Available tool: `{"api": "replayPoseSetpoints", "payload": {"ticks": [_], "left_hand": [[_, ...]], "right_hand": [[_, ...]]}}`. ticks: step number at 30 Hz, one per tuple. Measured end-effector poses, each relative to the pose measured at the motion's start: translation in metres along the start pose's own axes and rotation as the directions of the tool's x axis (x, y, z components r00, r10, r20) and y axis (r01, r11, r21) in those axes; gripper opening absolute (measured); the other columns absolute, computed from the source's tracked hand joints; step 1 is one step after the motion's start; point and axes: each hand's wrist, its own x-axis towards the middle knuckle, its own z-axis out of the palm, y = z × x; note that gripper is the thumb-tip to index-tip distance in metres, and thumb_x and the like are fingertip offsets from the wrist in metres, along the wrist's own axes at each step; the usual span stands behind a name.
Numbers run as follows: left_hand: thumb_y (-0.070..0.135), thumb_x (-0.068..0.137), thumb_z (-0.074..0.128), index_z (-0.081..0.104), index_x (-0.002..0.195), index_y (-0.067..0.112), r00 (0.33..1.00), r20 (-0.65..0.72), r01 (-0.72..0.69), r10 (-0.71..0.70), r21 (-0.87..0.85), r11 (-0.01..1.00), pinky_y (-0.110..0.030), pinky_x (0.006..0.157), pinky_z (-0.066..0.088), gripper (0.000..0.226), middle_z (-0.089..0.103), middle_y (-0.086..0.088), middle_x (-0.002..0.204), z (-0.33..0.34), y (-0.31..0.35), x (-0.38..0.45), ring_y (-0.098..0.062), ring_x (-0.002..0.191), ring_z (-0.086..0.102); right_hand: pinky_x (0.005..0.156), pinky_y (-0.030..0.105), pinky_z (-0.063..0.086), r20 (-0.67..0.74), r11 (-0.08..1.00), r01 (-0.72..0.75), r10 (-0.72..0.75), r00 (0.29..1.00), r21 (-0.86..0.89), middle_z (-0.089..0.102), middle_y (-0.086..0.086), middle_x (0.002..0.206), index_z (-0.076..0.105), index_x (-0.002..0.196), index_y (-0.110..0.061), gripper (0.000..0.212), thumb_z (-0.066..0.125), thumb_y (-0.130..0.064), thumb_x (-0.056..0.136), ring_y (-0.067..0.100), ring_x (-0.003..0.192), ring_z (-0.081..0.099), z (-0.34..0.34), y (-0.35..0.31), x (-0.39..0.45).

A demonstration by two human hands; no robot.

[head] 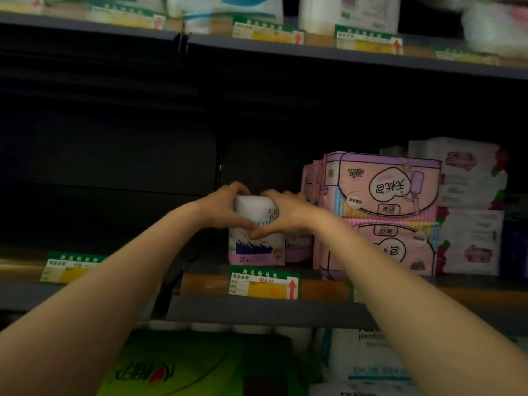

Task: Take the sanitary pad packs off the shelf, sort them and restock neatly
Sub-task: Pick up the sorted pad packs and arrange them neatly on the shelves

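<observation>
As 2 hands (pixel 251 212) grip, 1 white pack (pixel 257 244)

Both bare arms reach up to the middle of the picture. The left hand (pixel 225 205) and right hand (pixel 281 212) curl together, thumbs touching.

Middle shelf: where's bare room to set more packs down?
Free: the shelf left of the white pack that both hands hold. Crowded: right of it, pink packs stacked tight against floral packs.
</observation>
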Motion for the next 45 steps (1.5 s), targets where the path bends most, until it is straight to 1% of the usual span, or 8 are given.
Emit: {"api": "replayPoseSetpoints", "payload": {"ticks": [6,11,15,21,26,31,35,45], "left_hand": [[0.027,0.071,0.080,0.041,0.119,0.023,0.988,-0.149,0.017,-0.034,-0.116,0.993,-0.026,0.070,0.052,0.062,0.045,-0.009,0.121,0.015,-0.007,0.000,-0.021,0.098,0.054],[0.017,0.072,0.079,0.043,0.110,0.022,0.985,-0.081,0.128,-0.155,-0.265,0.956,-0.033,0.072,0.056,0.052,0.054,-0.007,0.113,-0.019,-0.029,-0.016,-0.023,0.096,0.060],[0.016,0.073,0.078,0.045,0.108,0.024,0.993,-0.036,0.099,-0.110,-0.228,0.969,-0.033,0.075,0.056,0.048,0.055,-0.005,0.110,-0.027,-0.029,-0.023,-0.022,0.098,0.060],[0.011,0.075,0.075,0.048,0.108,0.024,0.990,-0.005,0.130,-0.141,-0.359,0.924,-0.032,0.072,0.056,0.044,0.055,-0.002,0.108,-0.035,-0.040,-0.029,-0.020,0.094,0.061],[0.006,0.079,0.070,0.047,0.113,0.027,0.986,0.093,0.163,-0.137,-0.399,0.902,-0.042,0.081,0.057,0.045,0.052,-0.002,0.113,-0.026,-0.026,-0.022,-0.023,0.101,0.060],[0.008,0.082,0.068,0.044,0.123,0.020,0.998,-0.031,0.053,-0.062,-0.223,0.973,-0.034,0.083,0.054,0.049,0.052,-0.006,0.120,0.002,-0.010,-0.003,-0.022,0.104,0.058],[0.008,0.082,0.067,0.044,0.127,0.018,0.978,-0.203,0.036,-0.040,-0.026,0.999,-0.029,0.086,0.047,0.052,0.042,-0.009,0.129,0.018,-0.004,0.007,-0.026,0.113,0.050],[0.002,0.084,0.061,0.035,0.136,0.022,0.942,-0.324,0.106,-0.089,0.037,0.994,-0.027,0.082,0.047,0.061,0.032,-0.012,0.137,0.004,-0.017,-0.015,-0.024,0.100,0.053]], "right_hand": [[0.109,0.043,0.030,-0.022,0.999,0.040,-0.040,0.999,-0.018,0.025,0.009,0.147,0.011,0.150,-0.025,0.100,0.076,-0.031,0.074,0.034,0.134,0.024,0.003,0.008,-0.003],[0.107,0.044,0.031,-0.200,0.964,-0.206,0.171,0.965,-0.169,0.020,0.025,0.147,0.026,0.145,-0.007,0.067,0.058,-0.030,0.090,0.041,0.135,0.023,0.004,0.002,0.013],[0.102,0.048,0.035,-0.172,0.932,-0.315,0.286,0.943,-0.179,0.029,0.023,0.144,0.020,0.147,-0.021,0.069,0.059,-0.019,0.090,0.045,0.131,0.028,0.022,0.002,0.022],[0.091,0.037,0.043,-0.180,0.987,0.006,-0.035,0.983,-0.162,0.040,0.014,0.131,0.040,0.131,-0.013,0.053,0.056,0.004,0.084,0.034,0.120,0.045,0.014,0.002,0.026],[0.102,0.033,0.037,-0.194,0.985,-0.037,0.003,0.981,-0.171,0.041,0.016,0.139,0.042,0.140,-0.011,0.053,0.046,0.006,0.090,0.030,0.126,0.042,0.014,0.011,0.028],[0.103,0.029,0.035,-0.354,0.969,0.130,-0.048,0.934,0.212,0.045,0.011,0.142,0.043,0.140,-0.014,0.042,0.046,-0.018,0.098,0.025,0.129,0.043,-0.014,0.008,0.016],[0.106,0.035,0.035,-0.013,0.972,0.197,-0.200,0.980,-0.128,0.041,0.006,0.143,0.032,0.145,-0.017,0.071,0.067,-0.027,0.083,0.023,0.129,0.041,-0.001,0.002,0.009],[0.114,0.044,0.016,-0.198,0.882,-0.081,-0.015,0.980,-0.465,0.050,0.010,0.136,0.038,0.139,-0.011,0.056,0.060,-0.018,0.088,0.027,0.126,0.044,0.032,0.011,0.043]]}}
